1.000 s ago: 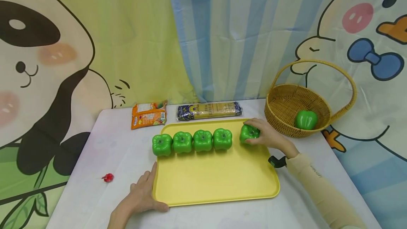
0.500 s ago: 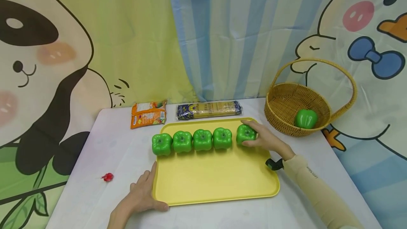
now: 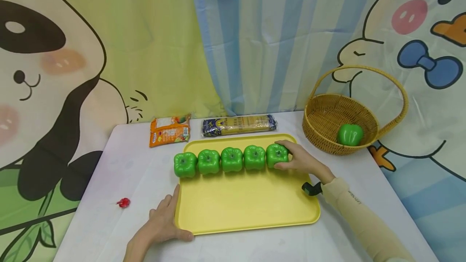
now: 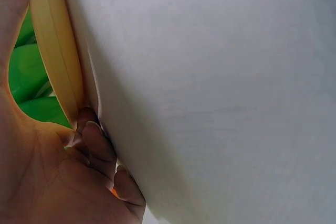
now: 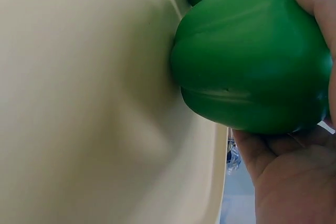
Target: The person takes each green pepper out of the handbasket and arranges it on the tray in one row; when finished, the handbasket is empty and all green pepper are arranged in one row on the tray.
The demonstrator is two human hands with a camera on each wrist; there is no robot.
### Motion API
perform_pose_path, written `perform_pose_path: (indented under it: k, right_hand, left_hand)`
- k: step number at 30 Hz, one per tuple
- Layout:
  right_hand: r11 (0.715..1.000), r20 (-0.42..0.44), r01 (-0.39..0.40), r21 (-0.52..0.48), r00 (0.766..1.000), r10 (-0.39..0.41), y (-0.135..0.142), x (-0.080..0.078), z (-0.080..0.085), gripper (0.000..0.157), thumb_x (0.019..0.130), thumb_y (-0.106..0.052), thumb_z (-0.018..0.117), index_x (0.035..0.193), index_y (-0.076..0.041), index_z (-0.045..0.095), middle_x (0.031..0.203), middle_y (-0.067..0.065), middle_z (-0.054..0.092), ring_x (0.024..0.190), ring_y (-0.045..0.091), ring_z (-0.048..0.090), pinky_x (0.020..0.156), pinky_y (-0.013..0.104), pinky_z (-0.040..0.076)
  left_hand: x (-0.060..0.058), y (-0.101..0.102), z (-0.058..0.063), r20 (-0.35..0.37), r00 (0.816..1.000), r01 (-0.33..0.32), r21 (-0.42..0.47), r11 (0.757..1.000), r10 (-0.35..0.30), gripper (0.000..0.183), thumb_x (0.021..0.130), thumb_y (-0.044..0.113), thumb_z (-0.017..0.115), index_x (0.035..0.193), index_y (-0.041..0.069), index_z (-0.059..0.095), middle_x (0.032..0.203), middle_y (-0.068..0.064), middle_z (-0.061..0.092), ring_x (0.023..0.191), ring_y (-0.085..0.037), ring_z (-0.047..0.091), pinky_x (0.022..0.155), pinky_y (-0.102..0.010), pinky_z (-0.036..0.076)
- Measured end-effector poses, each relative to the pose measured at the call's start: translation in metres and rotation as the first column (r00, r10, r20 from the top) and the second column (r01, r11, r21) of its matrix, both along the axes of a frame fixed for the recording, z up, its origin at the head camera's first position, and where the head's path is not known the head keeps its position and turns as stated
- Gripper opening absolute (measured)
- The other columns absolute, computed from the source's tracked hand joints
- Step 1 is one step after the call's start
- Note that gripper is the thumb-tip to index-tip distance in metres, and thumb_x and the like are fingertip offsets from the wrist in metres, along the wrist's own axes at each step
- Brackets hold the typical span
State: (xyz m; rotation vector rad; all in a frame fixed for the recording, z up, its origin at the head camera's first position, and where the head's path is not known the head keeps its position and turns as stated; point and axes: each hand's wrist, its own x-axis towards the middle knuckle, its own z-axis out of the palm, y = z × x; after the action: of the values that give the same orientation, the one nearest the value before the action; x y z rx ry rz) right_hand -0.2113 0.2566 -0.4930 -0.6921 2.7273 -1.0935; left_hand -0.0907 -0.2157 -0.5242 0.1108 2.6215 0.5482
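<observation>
My right hand (image 3: pixel 300 159) grips a green bell pepper (image 3: pixel 276 155), thumb and fingers on opposite sides. That bell pepper (image 5: pixel 252 56) fills much of the right wrist view and sits at the right end of a row of several more green bell peppers (image 3: pixel 231 159). The row spans the upper part of a yellow tray (image 3: pixel 247 201); its leftmost pepper overlaps the tray's left rim. At the near left corner of the tray, my left hand (image 3: pixel 162 221) rests with thumb along the front edge and index finger along the left edge. Its other fingers bend beside the rim in the left wrist view.
A wicker basket (image 3: pixel 316 138) with one green bell pepper (image 3: pixel 350 134) inside stands at the back right. Behind the tray lie an orange snack packet (image 3: pixel 169 130) and a long noodle packet (image 3: pixel 239 125). A small red wrapped lollipop (image 3: pixel 123 203) lies at the left.
My right hand has slid the held bell pepper leftward until it sits against or very close to the row's right end. The left hand and tray stay in place.
</observation>
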Motion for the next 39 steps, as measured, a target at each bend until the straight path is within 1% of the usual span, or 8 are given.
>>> perform_pose_path:
  k: [4,8,12,20,24,29,35,39]
  right_hand:
    - [1.000,-0.006,0.011,-0.008,1.000,-0.011,-0.0017,-0.0004,0.0000,0.076,0.081,-0.034,0.084,0.143,-0.007,0.049,0.131,0.012,0.062,0.112,0.025,0.061,0.095,0.046,0.050]
    - [1.000,-0.009,0.014,-0.015,1.000,-0.014,-0.0029,-0.0004,0.0001,0.077,0.081,-0.032,0.085,0.143,-0.005,0.049,0.131,0.013,0.062,0.113,0.026,0.062,0.094,0.046,0.050]
    - [1.000,-0.005,0.013,-0.022,1.000,-0.013,-0.0039,-0.0005,-0.0004,0.080,0.081,-0.032,0.085,0.145,-0.003,0.047,0.131,0.014,0.061,0.112,0.027,0.062,0.093,0.046,0.051]
    - [0.999,0.020,0.027,-0.024,0.999,-0.026,-0.0044,-0.0017,-0.0004,0.087,0.079,-0.035,0.086,0.147,-0.001,0.043,0.131,0.014,0.060,0.110,0.027,0.061,0.088,0.042,0.052]
    - [0.999,0.025,0.028,-0.031,0.999,-0.027,-0.0048,-0.0016,0.0001,0.085,0.078,-0.034,0.087,0.145,-0.002,0.045,0.128,0.013,0.061,0.107,0.026,0.061,0.086,0.040,0.052]
    - [0.999,0.001,0.039,-0.024,0.999,-0.039,-0.0053,-0.0013,-0.0009,0.081,0.077,-0.033,0.087,0.143,-0.004,0.048,0.125,0.013,0.063,0.105,0.024,0.062,0.085,0.038,0.052]
    - [0.999,-0.009,0.043,-0.030,0.999,-0.043,-0.0072,-0.0005,-0.0011,0.083,0.077,-0.031,0.088,0.142,0.000,0.048,0.127,0.015,0.062,0.107,0.027,0.062,0.088,0.042,0.051]
    - [0.999,-0.006,0.045,-0.024,0.999,-0.045,-0.0080,-0.0008,-0.0015,0.082,0.076,-0.031,0.088,0.142,-0.003,0.048,0.128,0.013,0.062,0.109,0.026,0.061,0.091,0.044,0.050]
  left_hand:
    - [0.0002,-0.0005,0.0002,-0.022,1.000,0.015,-0.001,1.000,-0.015,0.160,0.044,0.077,0.087,0.163,0.012,0.002,0.147,-0.018,0.044,0.132,-0.032,0.046,0.086,-0.048,0.038]
    - [0.0008,-0.0009,0.0011,-0.033,0.999,0.022,-0.001,1.000,-0.022,0.160,0.044,0.077,0.087,0.163,0.012,0.002,0.146,-0.018,0.045,0.131,-0.031,0.047,0.086,-0.047,0.038]
    - [0.0004,-0.0008,0.0026,-0.031,0.999,0.021,0.000,1.000,-0.021,0.158,0.045,0.076,0.087,0.163,0.012,0.002,0.148,-0.018,0.044,0.132,-0.030,0.046,0.086,-0.046,0.038]
    - [0.0000,-0.0002,0.0052,-0.031,0.999,0.023,0.005,1.000,-0.022,0.158,0.046,0.074,0.088,0.163,0.012,0.002,0.149,-0.019,0.043,0.133,-0.032,0.045,0.087,-0.047,0.038]
    - [0.0001,-0.0004,0.0045,-0.040,0.999,0.029,0.002,1.000,-0.029,0.159,0.045,0.075,0.088,0.163,0.012,0.002,0.146,-0.018,0.045,0.131,-0.031,0.047,0.086,-0.049,0.039]
    - [0.0001,-0.0006,0.0038,-0.033,0.999,0.026,0.004,1.000,-0.026,0.158,0.046,0.074,0.088,0.163,0.012,0.002,0.145,-0.017,0.045,0.129,-0.030,0.047,0.086,-0.049,0.039]
    - [0.0006,-0.0007,0.0031,-0.035,0.999,0.025,0.003,1.000,-0.025,0.159,0.045,0.074,0.088,0.163,0.012,0.002,0.144,-0.017,0.046,0.127,-0.029,0.047,0.084,-0.047,0.038]
    - [0.0016,-0.0006,0.0027,-0.039,0.999,0.026,0.000,1.000,-0.026,0.159,0.045,0.075,0.088,0.163,0.011,0.002,0.142,-0.017,0.047,0.126,-0.029,0.049,0.085,-0.049,0.039]
